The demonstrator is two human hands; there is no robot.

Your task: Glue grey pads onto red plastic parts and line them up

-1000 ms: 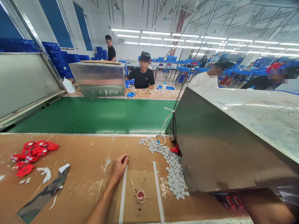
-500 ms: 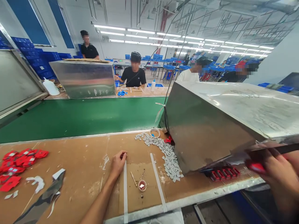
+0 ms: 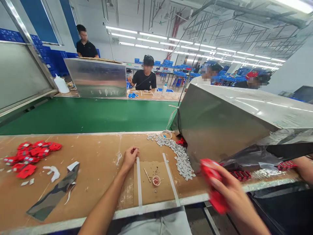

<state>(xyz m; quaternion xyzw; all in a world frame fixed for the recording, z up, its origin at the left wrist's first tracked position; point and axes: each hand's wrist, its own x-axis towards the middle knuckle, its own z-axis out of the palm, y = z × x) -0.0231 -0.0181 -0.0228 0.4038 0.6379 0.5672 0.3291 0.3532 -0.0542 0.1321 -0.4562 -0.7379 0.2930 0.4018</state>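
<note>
My right hand [image 3: 231, 187] is closed around a red piece [image 3: 211, 169], blurred by motion, in front of the metal box. A second red part shows below the fingers; I cannot tell whether it is separate. My left hand [image 3: 130, 156] rests on the brown table [image 3: 95, 169] with thumb and fingers pinched together; what they hold, if anything, is too small to make out. Near it, between two white tape strips, lie a small round cup [image 3: 156, 180] with reddish contents, a thin wooden stick [image 3: 147, 175] and dark crumbs.
Small grey tiles [image 3: 184, 163] are heaped beside the slanted metal box [image 3: 220, 120]. Several red pieces [image 3: 241, 175] sit under its edge, near another person's hand [image 3: 304, 168]. More red pieces [image 3: 26, 170] and a camouflage strip [image 3: 55, 192] lie left. Beyond runs a green belt [image 3: 110, 116].
My right hand has come out from the metal box's right side toward the middle, bringing the red piece. My left hand stays pinched on the table. The view has shifted slightly.
</note>
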